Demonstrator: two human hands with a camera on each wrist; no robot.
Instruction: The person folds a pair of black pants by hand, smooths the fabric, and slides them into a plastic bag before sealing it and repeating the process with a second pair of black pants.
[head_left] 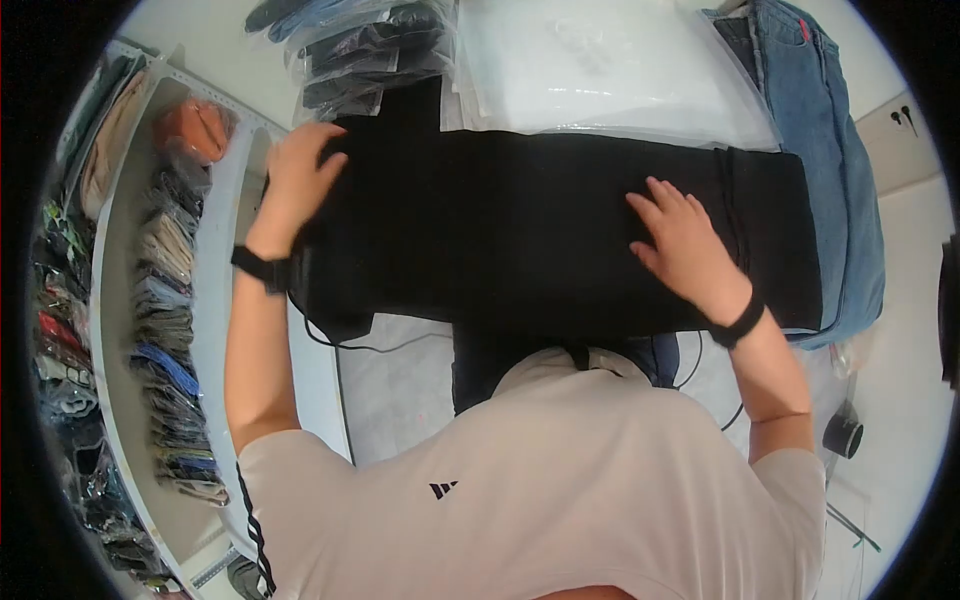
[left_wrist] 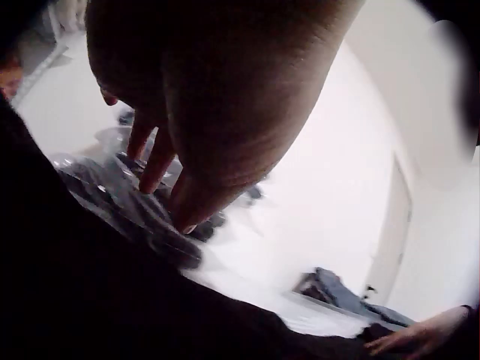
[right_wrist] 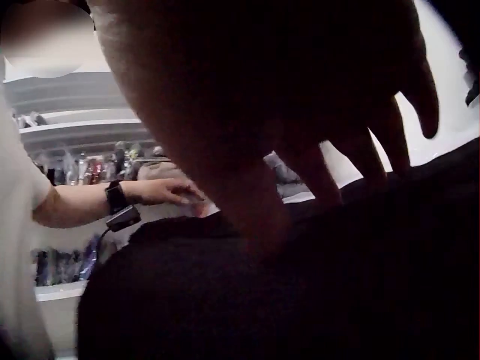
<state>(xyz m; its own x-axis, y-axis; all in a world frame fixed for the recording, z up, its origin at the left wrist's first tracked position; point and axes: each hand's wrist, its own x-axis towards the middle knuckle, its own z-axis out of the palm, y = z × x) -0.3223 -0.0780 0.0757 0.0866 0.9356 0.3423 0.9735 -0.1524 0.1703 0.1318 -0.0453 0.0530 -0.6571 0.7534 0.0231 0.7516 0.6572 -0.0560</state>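
A black garment [head_left: 560, 240] lies spread flat across the table, with dark cords [head_left: 732, 200] running over its right part. At its far left edge is my left hand [head_left: 300, 180], thumb and fingers apart; in the left wrist view its fingers [left_wrist: 155, 169] extend downward in front of the plastic-wrapped clothes. My right hand [head_left: 688, 248] is over the garment's right half, left of the cords, with fingers spread. The right wrist view shows its fingers [right_wrist: 319, 176] stretched down to the dark cloth. Nothing is gripped in either hand.
Behind the garment are a stack of clear plastic bags [head_left: 600, 65] and bagged dark clothes [head_left: 375, 60]. Blue jeans [head_left: 845, 180] lie along the right side. Shelves [head_left: 110, 300] of bagged clothes stand at left. A thin cable [head_left: 400, 347] hangs below the garment's near edge.
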